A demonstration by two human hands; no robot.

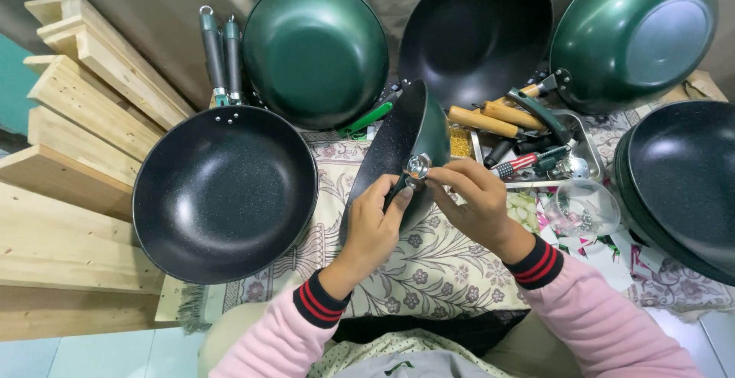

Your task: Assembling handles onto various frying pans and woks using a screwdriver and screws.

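Observation:
A dark speckled pan with a green outside [402, 137] stands on its edge in front of me, tilted on the patterned cloth [429, 271]. My left hand [375, 221] grips its rim from below. My right hand [475, 198] pinches a small silver metal fitting [417, 166] against the pan's rim, fingertips of both hands meeting there. Both sleeves are pink with red and black striped cuffs.
A large black pan [226, 194] with grey handles lies to the left. Green and black pans [318, 49] lean along the back and stack at the right [681, 186]. A metal tray [583, 139] holds wooden handles and tools, beside a clear plastic bowl [586, 208]. Wooden planks [69, 156] lie left.

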